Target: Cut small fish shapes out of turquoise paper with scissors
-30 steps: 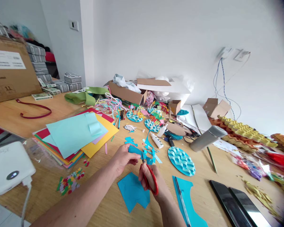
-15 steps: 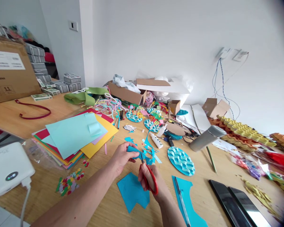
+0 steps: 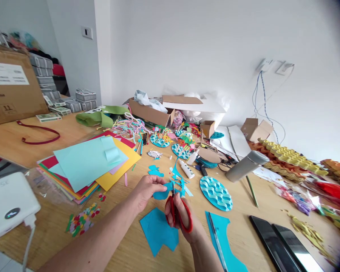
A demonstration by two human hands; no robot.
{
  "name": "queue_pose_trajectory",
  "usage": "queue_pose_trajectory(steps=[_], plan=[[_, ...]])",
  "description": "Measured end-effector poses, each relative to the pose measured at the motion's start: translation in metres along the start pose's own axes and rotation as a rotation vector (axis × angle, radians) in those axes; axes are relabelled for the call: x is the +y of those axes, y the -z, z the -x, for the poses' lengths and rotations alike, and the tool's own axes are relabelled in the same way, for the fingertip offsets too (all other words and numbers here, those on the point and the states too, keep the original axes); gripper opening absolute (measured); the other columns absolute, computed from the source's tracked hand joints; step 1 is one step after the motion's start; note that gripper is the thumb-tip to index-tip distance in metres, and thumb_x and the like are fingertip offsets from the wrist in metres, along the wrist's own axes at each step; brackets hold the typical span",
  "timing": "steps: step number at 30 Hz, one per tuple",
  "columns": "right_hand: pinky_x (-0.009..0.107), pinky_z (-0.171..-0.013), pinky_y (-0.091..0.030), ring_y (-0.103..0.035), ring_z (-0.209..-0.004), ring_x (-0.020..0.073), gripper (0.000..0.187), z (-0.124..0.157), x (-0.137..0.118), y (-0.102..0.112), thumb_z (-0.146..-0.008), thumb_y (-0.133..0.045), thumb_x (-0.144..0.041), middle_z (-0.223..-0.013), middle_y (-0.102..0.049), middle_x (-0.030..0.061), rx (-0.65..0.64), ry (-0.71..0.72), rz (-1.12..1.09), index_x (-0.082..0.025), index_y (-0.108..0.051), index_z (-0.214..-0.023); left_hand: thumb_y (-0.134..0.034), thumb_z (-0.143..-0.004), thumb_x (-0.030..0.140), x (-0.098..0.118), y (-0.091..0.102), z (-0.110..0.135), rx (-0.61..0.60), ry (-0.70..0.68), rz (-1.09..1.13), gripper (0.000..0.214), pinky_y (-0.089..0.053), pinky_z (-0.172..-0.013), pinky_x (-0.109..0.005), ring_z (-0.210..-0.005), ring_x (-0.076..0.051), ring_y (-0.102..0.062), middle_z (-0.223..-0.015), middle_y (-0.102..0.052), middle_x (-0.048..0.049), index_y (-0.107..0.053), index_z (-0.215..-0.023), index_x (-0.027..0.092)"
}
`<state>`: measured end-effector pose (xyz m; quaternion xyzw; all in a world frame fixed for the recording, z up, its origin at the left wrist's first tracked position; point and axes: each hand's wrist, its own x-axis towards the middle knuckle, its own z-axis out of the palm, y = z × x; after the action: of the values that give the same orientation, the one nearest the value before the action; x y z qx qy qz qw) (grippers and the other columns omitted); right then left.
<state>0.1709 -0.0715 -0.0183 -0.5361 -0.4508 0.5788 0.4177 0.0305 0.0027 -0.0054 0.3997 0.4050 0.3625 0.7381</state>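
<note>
My left hand (image 3: 146, 190) pinches a small blue paper piece (image 3: 162, 193) just above the wooden table (image 3: 124, 249). My right hand (image 3: 184, 221) grips red-handled scissors (image 3: 179, 213), whose blades point up into the edge of that piece. Below the hands a larger blue paper sheet (image 3: 159, 231) lies flat. Blue paper offcuts (image 3: 181, 181) lie just beyond the scissors. A round blue wavy paper disc (image 3: 215, 193) sits to the right of them.
A stack of coloured paper sheets (image 3: 87, 164) lies at the left, a white device (image 3: 8, 204) at the near left. A glue bottle (image 3: 186, 169), a grey flask (image 3: 245, 166), two dark phones (image 3: 283, 241), cardboard boxes (image 3: 151, 111) and craft scraps crowd the far side.
The left hand has turned the blue piece, which now hangs lower and rounder. The scissors have shifted slightly and their handles have spread. The view has drifted a little.
</note>
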Motion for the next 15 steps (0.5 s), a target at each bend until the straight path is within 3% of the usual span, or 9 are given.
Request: queue_pose_trajectory(steps=[7,15], plan=[[0.02,-0.036,-0.021,-0.04,-0.036,0.0084,0.076,0.0003,0.0004,0.0011,-0.076,-0.034,-0.083,-0.041,-0.048,0.0006,-0.058,-0.028,-0.03,-0.014,-0.061,-0.062,-0.077,-0.054,0.033,-0.0008,-0.001,-0.0008,-0.048,-0.07,-0.048,0.026,-0.036,-0.062,-0.026,-0.059,-0.011,-0.05,-0.063,-0.064,-0.0005,-0.065,-0.066,0.013],[0.019,-0.037,-0.019,-0.04,-0.035,0.0073,0.07,0.0022,-0.0029,0.0006,-0.075,-0.043,-0.08,-0.04,-0.047,-0.0012,-0.059,-0.051,0.025,-0.013,-0.059,-0.059,-0.074,-0.055,0.032,0.0001,-0.001,0.0008,-0.024,-0.11,-0.105,0.022,-0.037,-0.067,-0.028,-0.063,-0.014,-0.053,-0.063,-0.064,-0.0008,-0.065,-0.065,0.014]])
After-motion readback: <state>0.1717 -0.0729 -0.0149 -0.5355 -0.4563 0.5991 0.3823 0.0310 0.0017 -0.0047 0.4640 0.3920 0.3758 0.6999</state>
